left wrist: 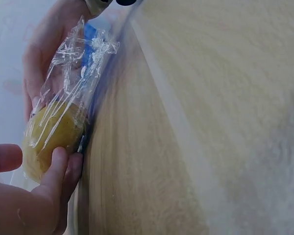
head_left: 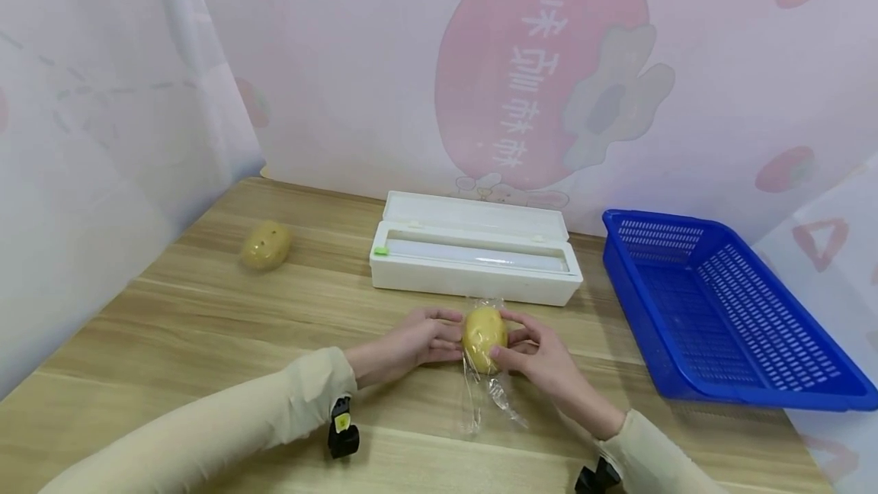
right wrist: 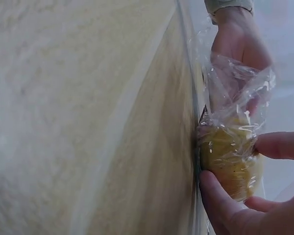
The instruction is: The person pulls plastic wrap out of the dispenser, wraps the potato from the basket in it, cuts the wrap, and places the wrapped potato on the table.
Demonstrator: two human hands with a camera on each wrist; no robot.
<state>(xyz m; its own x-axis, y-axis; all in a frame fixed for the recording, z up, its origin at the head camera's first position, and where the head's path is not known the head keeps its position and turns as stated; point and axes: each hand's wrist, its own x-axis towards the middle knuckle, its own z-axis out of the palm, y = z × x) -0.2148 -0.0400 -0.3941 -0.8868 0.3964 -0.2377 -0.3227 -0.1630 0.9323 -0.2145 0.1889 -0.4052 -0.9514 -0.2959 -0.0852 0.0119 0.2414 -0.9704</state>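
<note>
A yellow potato (head_left: 484,335), loosely wrapped in clear cling film (head_left: 504,395), lies on the wooden table between both hands. My right hand (head_left: 545,360) holds it from the right, thumb and fingers on opposite parts of its side. On the other side, the fairly straight fingers of my left hand (head_left: 418,343) touch the potato. In the left wrist view the film rises as a loose, crumpled flap over the potato (left wrist: 54,129). The right wrist view shows film bunched above the potato (right wrist: 230,156), with my fingertips against it.
A white cling film box (head_left: 473,280) with its lid raised stands behind the hands, a roll inside. To the right is a blue plastic basket (head_left: 675,372). Another shiny, film-covered potato (head_left: 267,245) lies at the back left. A printed cloth (head_left: 343,59) hangs behind.
</note>
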